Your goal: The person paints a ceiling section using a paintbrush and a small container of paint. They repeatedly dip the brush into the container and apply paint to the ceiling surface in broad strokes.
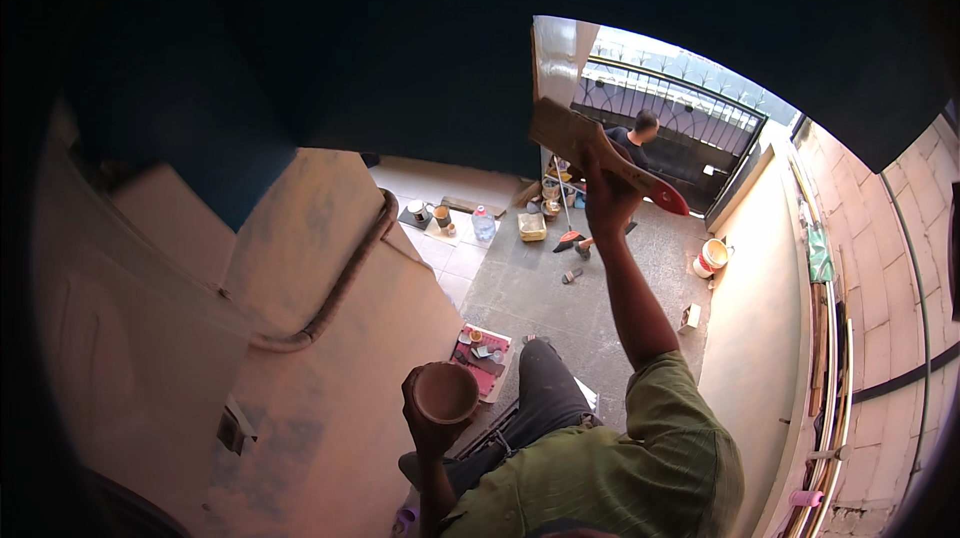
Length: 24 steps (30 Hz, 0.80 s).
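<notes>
My right hand (610, 196) is raised and closed around the wooden handle of a wide flat paintbrush (566, 130). The handle ends in a red tip. The brush head is up by the lower corner of a dark blue overhead surface (430, 88); whether it touches cannot be told. Lower down, my left hand (418, 420) grips a round brown cup (447, 393) from its left side. The cup's open top faces up, and no contents can be made out.
Far below, a person (634, 138) is near a black metal gate (690, 128). A bucket (712, 256), a broom (570, 238) and a water bottle (484, 225) stand on the floor. A curved pipe (340, 298) runs along the left wall. Long poles (832, 358) lean at right.
</notes>
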### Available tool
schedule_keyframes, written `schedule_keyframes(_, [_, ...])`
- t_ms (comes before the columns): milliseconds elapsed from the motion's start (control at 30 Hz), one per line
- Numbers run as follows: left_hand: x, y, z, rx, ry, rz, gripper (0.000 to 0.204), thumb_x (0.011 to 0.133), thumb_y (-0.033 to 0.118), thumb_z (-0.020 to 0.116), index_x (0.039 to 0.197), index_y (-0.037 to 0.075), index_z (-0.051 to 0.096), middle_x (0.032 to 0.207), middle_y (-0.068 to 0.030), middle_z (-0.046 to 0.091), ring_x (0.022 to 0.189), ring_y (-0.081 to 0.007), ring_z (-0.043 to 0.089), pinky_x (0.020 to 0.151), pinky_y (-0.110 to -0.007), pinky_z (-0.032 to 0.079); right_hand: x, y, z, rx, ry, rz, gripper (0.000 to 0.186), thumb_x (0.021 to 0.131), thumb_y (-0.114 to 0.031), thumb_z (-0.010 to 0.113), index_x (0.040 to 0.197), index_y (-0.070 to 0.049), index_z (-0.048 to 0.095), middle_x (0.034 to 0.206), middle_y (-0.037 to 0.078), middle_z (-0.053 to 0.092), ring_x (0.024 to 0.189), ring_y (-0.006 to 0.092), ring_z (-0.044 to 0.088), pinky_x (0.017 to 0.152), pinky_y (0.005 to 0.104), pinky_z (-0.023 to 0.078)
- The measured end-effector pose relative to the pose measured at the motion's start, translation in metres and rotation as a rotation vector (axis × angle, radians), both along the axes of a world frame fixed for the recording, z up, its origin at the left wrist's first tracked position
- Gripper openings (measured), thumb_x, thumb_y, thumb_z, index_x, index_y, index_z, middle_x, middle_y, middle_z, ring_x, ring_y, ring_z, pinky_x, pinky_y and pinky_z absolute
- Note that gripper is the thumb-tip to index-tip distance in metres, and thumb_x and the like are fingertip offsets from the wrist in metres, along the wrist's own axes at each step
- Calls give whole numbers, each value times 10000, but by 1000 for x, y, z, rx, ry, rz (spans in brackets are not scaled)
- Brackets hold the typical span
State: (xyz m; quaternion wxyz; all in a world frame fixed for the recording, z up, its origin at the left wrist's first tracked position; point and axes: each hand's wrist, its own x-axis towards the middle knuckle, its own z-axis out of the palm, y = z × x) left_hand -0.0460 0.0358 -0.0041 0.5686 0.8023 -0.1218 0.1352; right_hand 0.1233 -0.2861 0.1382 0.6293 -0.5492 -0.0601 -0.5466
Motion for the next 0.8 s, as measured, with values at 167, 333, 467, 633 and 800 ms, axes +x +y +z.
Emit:
schedule_keyframes(167, [-2,-5,19,1,39,-38,961,499,178,925,1284,15,396,1180,-154,551,1091,-283,561,936,-414,473,22,46,22,-226,-93,-282,245,810,-78,739,1009,23,636,873,95,698,720,108,654,668,248,533])
schedule_keyframes(333, [-5,-7,20,-108,75,-16,956,496,180,927,1277,13,403,1163,-149,574,1082,-276,573,937,-407,475,49,85,75,-354,-163,-128,279,806,-121,749,1046,-32,639,981,104,715,802,117,685,702,262,552])
schedule_keyframes(467, [-9,0,20,-135,86,-33,948,495,182,927,1271,16,409,1161,-146,577,1080,-275,576,935,-407,476,34,78,89,-488,-220,-446,289,788,-76,742,1035,-41,597,1080,117,684,797,202,706,667,289,573])
schedule_keyframes(633, [-17,12,21,-146,93,-20,939,493,184,928,1263,20,415,1158,-143,582,1078,-273,579,934,-406,478,31,46,65,-523,-272,-621,232,794,-33,701,979,-22,561,1140,136,653,815,210,703,637,294,577])
schedule_keyframes(800, [-23,16,24,-135,82,-7,927,494,186,927,1256,25,423,1157,-141,585,1075,-272,582,931,-406,480,32,49,77,-491,-194,-688,135,850,-11,637,968,-49,586,1168,87,644,738,144,674,552,262,534])
